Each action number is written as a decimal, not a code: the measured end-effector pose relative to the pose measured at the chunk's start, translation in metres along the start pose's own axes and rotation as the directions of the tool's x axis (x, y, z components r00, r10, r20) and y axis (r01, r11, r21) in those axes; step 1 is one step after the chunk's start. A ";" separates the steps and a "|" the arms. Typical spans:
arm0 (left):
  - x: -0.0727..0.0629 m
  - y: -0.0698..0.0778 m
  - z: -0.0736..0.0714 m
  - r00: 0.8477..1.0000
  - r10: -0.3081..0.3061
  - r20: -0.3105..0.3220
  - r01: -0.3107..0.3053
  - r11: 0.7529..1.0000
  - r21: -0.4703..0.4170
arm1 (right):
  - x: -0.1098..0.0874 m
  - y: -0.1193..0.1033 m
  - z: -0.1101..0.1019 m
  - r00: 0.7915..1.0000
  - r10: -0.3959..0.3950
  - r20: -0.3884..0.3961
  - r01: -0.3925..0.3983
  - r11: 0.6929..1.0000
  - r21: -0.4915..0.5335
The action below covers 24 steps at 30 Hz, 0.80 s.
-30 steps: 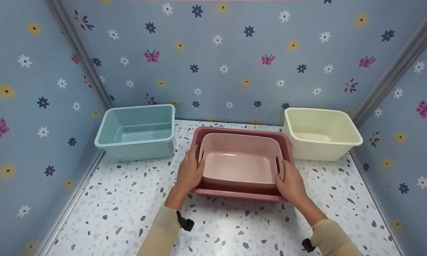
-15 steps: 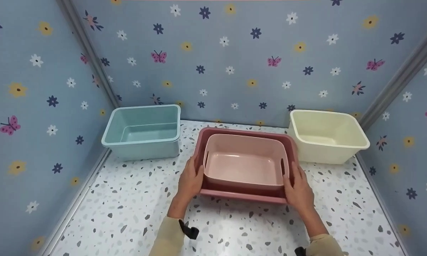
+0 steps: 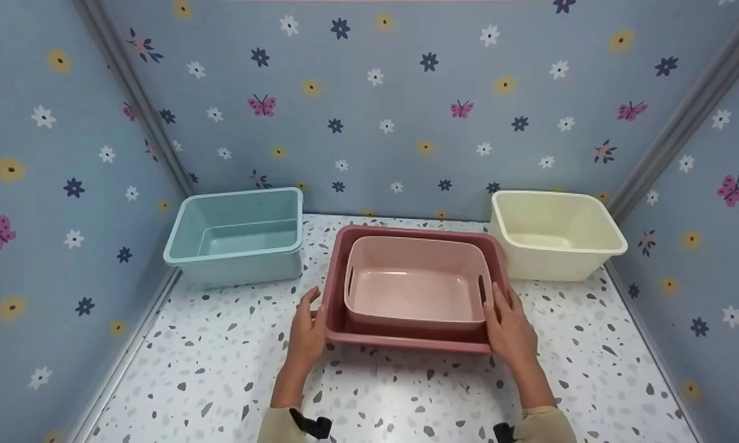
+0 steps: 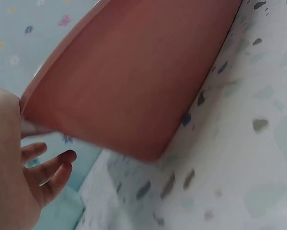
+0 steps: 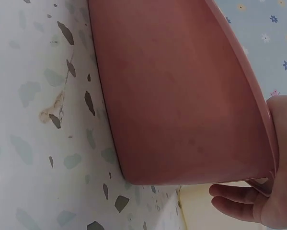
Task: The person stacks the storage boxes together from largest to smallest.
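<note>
A light pink storage bin (image 3: 415,280) with slotted ends sits inside a larger dark pink bin (image 3: 406,343) on the speckled surface. My left hand (image 3: 307,329) is beside the dark bin's left end, fingers relaxed and apart, thumb close to the rim. In the left wrist view, its fingers (image 4: 52,175) hang loose beyond the bin's end. My right hand (image 3: 512,326) holds the dark bin's right rim, thumb on the inner side and fingers outside. The right wrist view shows its fingers (image 5: 234,199) by an opening near the rim, where contact is partly hidden.
A light blue bin (image 3: 240,267) stands at the back left. At the back right, a cream bin (image 3: 547,264) is close against the dark pink bin's corner. Patterned walls (image 3: 381,147) enclose the speckled surface (image 3: 394,400) at the back and sides.
My left hand has let go of the dark pink bin's left rim and moved outward. The right hand has shifted from the light bin's handle end to the dark bin's rim.
</note>
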<state>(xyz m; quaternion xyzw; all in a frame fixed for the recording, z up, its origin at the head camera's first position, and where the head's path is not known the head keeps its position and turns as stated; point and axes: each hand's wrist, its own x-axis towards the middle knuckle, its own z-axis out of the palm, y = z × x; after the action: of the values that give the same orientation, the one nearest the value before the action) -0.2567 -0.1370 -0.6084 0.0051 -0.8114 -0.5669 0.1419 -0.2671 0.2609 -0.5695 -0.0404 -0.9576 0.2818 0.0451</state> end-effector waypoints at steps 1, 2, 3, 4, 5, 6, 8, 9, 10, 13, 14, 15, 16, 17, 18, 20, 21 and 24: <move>-0.003 -0.005 -0.006 1.000 -0.013 -0.011 0.013 1.000 -0.012 | 0.000 -0.001 0.000 1.000 -0.001 0.002 0.001 1.000 0.000; -0.006 -0.010 -0.012 0.999 -0.023 -0.024 0.023 1.000 -0.015 | 0.000 -0.002 0.001 1.000 0.001 0.006 -0.001 1.000 0.001; -0.009 -0.015 -0.019 0.999 -0.033 -0.039 0.033 0.999 -0.007 | 0.000 -0.002 0.001 1.000 0.004 0.011 -0.004 1.000 -0.001; -0.011 -0.019 -0.026 0.998 -0.036 -0.059 0.037 0.999 0.002 | 0.000 -0.003 0.002 1.000 0.007 0.014 -0.007 1.000 -0.002; -0.012 -0.023 -0.033 0.996 -0.034 -0.084 0.035 0.999 0.014 | 0.000 -0.003 0.002 1.000 0.011 0.018 -0.011 1.000 -0.005; -0.013 -0.025 -0.040 0.993 -0.028 -0.113 0.032 0.999 0.028 | 0.000 -0.003 0.003 1.000 0.013 0.020 -0.013 1.000 -0.007; -0.010 -0.029 -0.054 0.983 0.000 -0.182 0.012 0.998 0.066 | 0.000 -0.004 0.003 1.000 0.013 0.023 -0.013 1.000 -0.011; -0.007 -0.030 -0.060 0.976 0.021 -0.216 -0.002 0.996 0.087 | 0.000 -0.005 0.003 1.000 0.010 0.020 -0.009 1.000 -0.011; -0.003 -0.030 -0.066 0.967 0.046 -0.250 -0.019 0.994 0.111 | 0.001 -0.005 0.003 1.000 0.005 0.016 -0.005 1.000 -0.010; 0.012 -0.027 -0.080 0.939 0.125 -0.319 -0.074 0.983 0.166 | 0.002 -0.005 0.002 1.000 -0.003 0.006 0.003 1.000 -0.003; 0.017 -0.025 -0.084 0.931 0.150 -0.333 -0.091 0.979 0.185 | 0.002 -0.004 0.002 1.000 -0.002 0.005 0.002 1.000 -0.002; 0.023 -0.023 -0.087 0.923 0.171 -0.344 -0.106 0.974 0.199 | 0.001 -0.003 0.001 1.000 0.001 0.004 -0.001 1.000 -0.003; 0.029 -0.021 -0.089 0.915 0.195 -0.353 -0.121 0.968 0.220 | 0.001 -0.003 0.001 1.000 0.003 0.006 -0.003 1.000 -0.006; 0.035 -0.018 -0.092 0.907 0.215 -0.361 -0.134 0.962 0.237 | 0.000 -0.002 0.001 1.000 0.006 0.005 -0.006 1.000 -0.008; 0.041 -0.016 -0.094 0.901 0.234 -0.366 -0.145 0.956 0.255 | 0.000 -0.001 0.001 1.000 0.010 0.008 -0.010 1.000 -0.011; 0.055 -0.012 -0.099 0.887 0.273 -0.373 -0.165 0.941 0.295 | -0.001 0.000 0.001 1.000 0.012 0.009 -0.012 1.000 -0.012; 0.062 -0.010 -0.101 0.883 0.289 -0.371 -0.172 0.933 0.316 | -0.001 0.000 0.001 1.000 0.012 0.009 -0.012 1.000 -0.011; 0.083 -0.002 -0.107 0.881 0.326 -0.344 -0.191 0.909 0.372 | 0.000 0.000 0.000 1.000 0.015 0.009 -0.015 1.000 -0.001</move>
<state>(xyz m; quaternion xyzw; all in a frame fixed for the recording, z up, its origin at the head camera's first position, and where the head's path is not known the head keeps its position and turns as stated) -0.3109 -0.2500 -0.5574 0.0340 -0.8410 -0.3870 0.3766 -0.2671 0.2605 -0.5695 -0.0465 -0.9575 0.2820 0.0386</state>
